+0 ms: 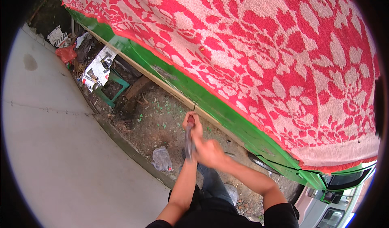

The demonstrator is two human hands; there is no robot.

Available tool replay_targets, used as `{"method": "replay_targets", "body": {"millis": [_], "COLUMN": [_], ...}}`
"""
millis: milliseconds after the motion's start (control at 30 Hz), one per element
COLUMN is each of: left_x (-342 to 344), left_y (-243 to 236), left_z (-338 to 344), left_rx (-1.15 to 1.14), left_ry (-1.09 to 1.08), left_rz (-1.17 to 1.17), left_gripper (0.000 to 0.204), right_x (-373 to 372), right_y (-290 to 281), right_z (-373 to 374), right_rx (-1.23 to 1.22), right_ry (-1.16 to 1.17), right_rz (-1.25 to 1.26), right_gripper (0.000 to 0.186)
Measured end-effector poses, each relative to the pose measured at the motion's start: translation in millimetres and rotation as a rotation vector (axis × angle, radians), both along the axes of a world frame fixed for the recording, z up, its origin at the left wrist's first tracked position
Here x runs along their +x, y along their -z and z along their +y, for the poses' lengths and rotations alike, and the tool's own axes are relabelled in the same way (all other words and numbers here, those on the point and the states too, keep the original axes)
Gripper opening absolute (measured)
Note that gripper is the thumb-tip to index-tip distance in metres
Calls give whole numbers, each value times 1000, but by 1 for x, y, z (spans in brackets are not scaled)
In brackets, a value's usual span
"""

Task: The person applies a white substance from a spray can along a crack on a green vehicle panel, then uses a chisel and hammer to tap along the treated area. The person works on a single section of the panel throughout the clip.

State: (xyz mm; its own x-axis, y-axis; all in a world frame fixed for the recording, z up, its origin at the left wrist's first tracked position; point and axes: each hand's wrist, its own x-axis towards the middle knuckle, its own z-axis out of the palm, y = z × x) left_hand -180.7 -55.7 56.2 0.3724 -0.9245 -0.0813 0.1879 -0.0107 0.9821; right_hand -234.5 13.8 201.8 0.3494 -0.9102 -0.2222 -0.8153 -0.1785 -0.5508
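Observation:
My left hand (192, 121) is closed around a tool with a reddish handle (191, 120), much like a screwdriver or chisel. Its thin dark shaft (194, 106) points away from me, at the pale wooden strip (174, 92) along the green vehicle side (210, 102); whether the tip touches is unclear. Close behind, my right hand (210, 152) is curled and smeared by motion. Beside it, over my left wrist, runs a long grey streak (189, 145), a blurred object whose kind I cannot make out.
A red and pink floral cloth (259, 57) covers the vehicle. To the left, a green plastic stool (117, 91) stands by a printed board (98, 70) bearing small items. A clear plastic bottle (162, 159) lies on the dirt. A pale wall (52, 134) curves along the left.

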Motion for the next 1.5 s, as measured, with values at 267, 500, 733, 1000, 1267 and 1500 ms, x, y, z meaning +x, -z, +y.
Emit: {"method": "replay_targets", "body": {"millis": [267, 500, 733, 1000, 1267, 1500], "left_x": [6, 1, -1, -1, 3, -6], "left_y": [-15, -7, 2, 4, -4, -2], "left_z": [1, 4, 4, 1, 1, 2], "left_rx": [106, 18, 114, 97, 16, 11], "left_ry": [14, 26, 38, 9, 33, 93], "left_rz": [-107, -178, -157, -231, -126, -90], "left_gripper": [15, 13, 14, 12, 11, 12], "right_x": [-4, 4, 2, -2, -8, -16], "right_y": [-38, -9, -11, -37, -6, -8], "right_z": [0, -14, -6, 7, -20, -15], "right_rx": [-3, 77, 94, 13, 108, 176], "right_ry": [115, 195, 133, 52, 169, 253], "right_rz": [-188, -53, -120, -266, -249, -260], "right_gripper": [43, 38, 45, 43, 35, 34]}}
